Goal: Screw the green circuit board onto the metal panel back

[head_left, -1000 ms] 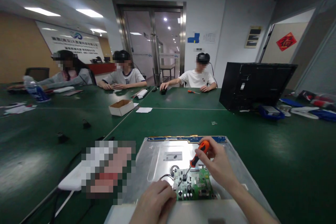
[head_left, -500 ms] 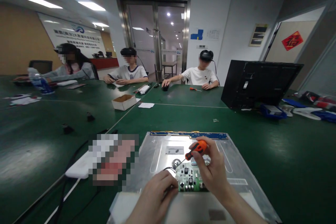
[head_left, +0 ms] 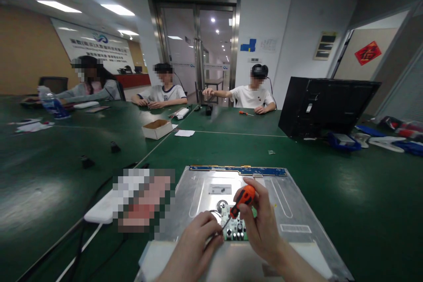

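An orange and black screwdriver is gripped in my right hand, its shaft slanting down to the left. The shaft's tip meets the left edge of a green circuit board, close to my left fingertips. My left hand is closed at that edge, thumb and fingers together; what they pinch is hidden. Both hands are over a silvery metal panel, on which the board lies. A blue circuit strip runs along the panel's far edge. Part of the board is covered by my right hand.
Left of the panel are a white power strip with cables and a blurred pinkish item. An open carton stands farther back. A black monitor stands at the right. Several people sit across the green table.
My right hand has brought the screwdriver down and left, from above the board to its left edge by my left fingers. Across the table, a person's hand has lifted off a black object.
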Tool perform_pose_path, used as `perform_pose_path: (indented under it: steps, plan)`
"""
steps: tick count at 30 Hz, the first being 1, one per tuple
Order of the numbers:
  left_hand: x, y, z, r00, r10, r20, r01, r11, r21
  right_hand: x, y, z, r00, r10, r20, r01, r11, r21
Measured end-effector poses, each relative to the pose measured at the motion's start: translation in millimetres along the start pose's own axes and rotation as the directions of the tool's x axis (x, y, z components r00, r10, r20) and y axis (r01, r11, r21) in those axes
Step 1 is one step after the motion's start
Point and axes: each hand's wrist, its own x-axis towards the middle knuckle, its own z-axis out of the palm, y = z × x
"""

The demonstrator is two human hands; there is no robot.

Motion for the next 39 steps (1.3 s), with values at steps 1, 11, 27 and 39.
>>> perform_pose_path:
  steps: [1, 11, 27, 39]
  plan:
    - [-0.3, -0.1, 0.1, 1.000, 0.009, -0.003, -0.009, 1.000, -0.003, -0.9, -0.1, 0.2, 1.000, -0.008, 0.009, 0.008, 1.000, -0.005]
    - [-1.0, 4.4, -2.7, 0.999, -0.030, 0.023, 0.030, 0.999, -0.030, -1.2, -2.0, -0.8, 0.999, -0.019, 0.049, 0.019, 1.000, -0.014]
    - [-2.2, 1.7, -1.4, 1.000, 0.002, 0.014, -0.001, 0.998, -0.055, -1.8, -2.9, 0.9, 0.987, -0.138, 0.078, 0.141, 0.990, -0.027]
    - [-0.6, 11.0, -7.7, 0.999, -0.007, 0.033, 0.009, 0.998, -0.070, 6.0, -4.4, 2.4, 0.970, -0.231, 0.076, 0.228, 0.972, 0.057]
